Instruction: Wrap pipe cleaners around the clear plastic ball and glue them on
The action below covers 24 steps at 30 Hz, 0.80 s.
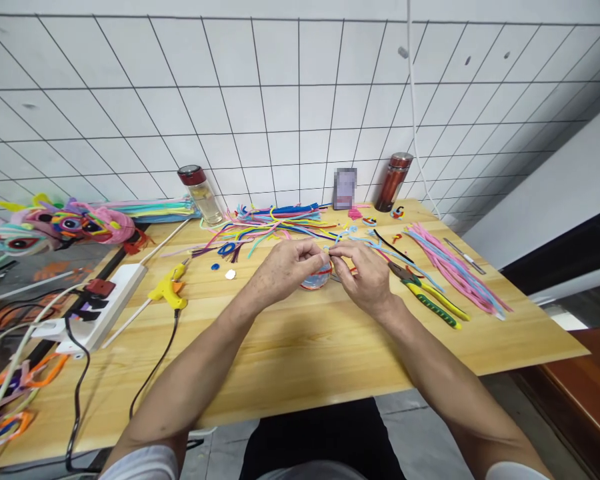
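Both hands meet over the middle of the wooden table (300,360). My left hand (293,267) has thumb and fingers pinched together at the edge of a light-blue craft piece with red trim (316,280). Just to its right, my right hand (363,270) is closed too, its fingertips almost touching the left ones. The fingers partly cover the craft piece, and whatever small part lies between the right fingertips is hidden. Behind the hands is a loose heap of coloured pipe cleaners (280,223).
Pliers with yellow-green handles (433,300) and pink and blue pipe cleaners (453,270) lie right. A yellow glue gun (167,287) and white power strip (113,307) are left. A glass bottle (203,197), a phone (345,189) and a red flask (394,183) stand along the wall.
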Tool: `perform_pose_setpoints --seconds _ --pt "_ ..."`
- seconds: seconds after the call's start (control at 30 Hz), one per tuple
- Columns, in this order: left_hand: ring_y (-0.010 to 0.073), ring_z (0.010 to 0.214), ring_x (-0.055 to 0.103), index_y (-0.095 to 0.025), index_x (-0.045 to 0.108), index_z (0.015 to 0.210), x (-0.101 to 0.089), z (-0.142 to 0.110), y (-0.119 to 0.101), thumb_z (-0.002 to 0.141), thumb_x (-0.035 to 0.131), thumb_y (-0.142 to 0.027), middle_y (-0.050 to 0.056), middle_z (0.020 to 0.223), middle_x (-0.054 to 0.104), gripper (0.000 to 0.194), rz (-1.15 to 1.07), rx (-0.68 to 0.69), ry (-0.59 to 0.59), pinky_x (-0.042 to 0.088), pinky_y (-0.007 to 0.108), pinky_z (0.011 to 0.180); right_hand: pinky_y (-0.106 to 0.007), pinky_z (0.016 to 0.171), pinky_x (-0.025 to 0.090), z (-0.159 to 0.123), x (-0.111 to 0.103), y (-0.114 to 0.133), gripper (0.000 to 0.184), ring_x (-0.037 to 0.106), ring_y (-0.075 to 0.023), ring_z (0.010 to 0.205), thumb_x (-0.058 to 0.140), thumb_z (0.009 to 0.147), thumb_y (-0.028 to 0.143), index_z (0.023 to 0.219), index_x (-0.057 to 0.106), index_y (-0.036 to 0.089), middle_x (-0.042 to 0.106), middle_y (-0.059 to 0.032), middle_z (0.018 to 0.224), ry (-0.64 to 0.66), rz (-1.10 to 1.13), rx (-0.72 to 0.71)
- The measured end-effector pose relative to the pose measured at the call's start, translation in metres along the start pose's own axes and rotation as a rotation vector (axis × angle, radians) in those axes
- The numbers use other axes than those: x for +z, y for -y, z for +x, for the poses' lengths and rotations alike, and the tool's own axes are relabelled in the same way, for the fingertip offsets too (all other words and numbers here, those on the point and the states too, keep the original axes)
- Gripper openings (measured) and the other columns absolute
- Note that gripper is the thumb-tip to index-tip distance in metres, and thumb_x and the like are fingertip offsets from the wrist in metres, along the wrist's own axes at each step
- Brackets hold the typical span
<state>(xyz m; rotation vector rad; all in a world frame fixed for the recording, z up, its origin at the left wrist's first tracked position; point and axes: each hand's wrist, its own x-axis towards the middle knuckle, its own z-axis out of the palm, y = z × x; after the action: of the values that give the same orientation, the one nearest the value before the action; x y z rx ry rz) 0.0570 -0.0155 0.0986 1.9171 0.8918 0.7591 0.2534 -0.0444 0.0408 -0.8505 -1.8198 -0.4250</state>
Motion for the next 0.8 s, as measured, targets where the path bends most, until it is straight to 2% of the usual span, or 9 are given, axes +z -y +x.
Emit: perform_pose_setpoints --seconds 0.23,0.37,0.5,0.67,0.8 --pt "0.0155 0.073 0.056 -0.018 0.072 0.076 0.002 0.002 0.003 0.086 0.063 -0.040 0.002 0.075 0.067 0.026 0.041 0.006 -0.007 0.043 0.026 0.066 -0.036 0.082 0.063 -0.008 -0.002 -0.005 0.015 0.078 -0.0204 0.092 0.061 0.099 0.013 0.105 0.068 0.025 0.081 -0.0057 0.098 0.075 0.032 0.064" --pt "0.0147 0.069 0.057 -0.019 0.071 0.072 0.008 0.000 -0.002 0.086 0.062 -0.033 0.000 0.070 0.068 0.022 0.149 0.019 -0.061 0.044 0.027 0.069 -0.035 0.078 0.062 -0.014 0.000 -0.004 0.014 0.078 -0.0198 0.088 0.062 0.097 0.012 0.101 0.066 0.025 0.080 -0.0046 0.095 0.061 0.020 0.084" --pt "0.0134 0.065 0.057 -0.018 0.070 0.070 0.016 -0.001 -0.004 0.087 0.062 -0.031 0.000 0.068 0.069 0.022 0.166 0.011 -0.115 0.044 0.026 0.068 -0.035 0.074 0.060 -0.018 0.003 0.000 0.012 0.076 -0.0200 0.084 0.060 0.096 0.013 0.096 0.063 0.025 0.078 -0.0043 0.091 0.012 -0.044 0.141" --pt "0.0143 0.071 0.060 -0.018 0.075 0.077 0.017 0.001 0.000 0.087 0.064 -0.034 0.001 0.077 0.074 0.021 0.146 0.020 -0.112 0.045 0.026 0.070 -0.033 0.072 0.059 -0.018 0.002 0.001 0.014 0.076 -0.0195 0.083 0.060 0.095 0.011 0.098 0.061 0.025 0.077 -0.0043 0.089 -0.033 -0.065 0.127" --pt "0.0144 0.071 0.060 -0.019 0.075 0.075 0.015 0.001 0.002 0.086 0.065 -0.034 0.001 0.077 0.074 0.022 0.137 0.008 -0.114 0.045 0.026 0.070 -0.033 0.073 0.060 -0.018 0.001 0.000 0.013 0.075 -0.0195 0.083 0.062 0.095 0.012 0.098 0.060 0.025 0.076 -0.0039 0.088 -0.020 -0.031 0.122"
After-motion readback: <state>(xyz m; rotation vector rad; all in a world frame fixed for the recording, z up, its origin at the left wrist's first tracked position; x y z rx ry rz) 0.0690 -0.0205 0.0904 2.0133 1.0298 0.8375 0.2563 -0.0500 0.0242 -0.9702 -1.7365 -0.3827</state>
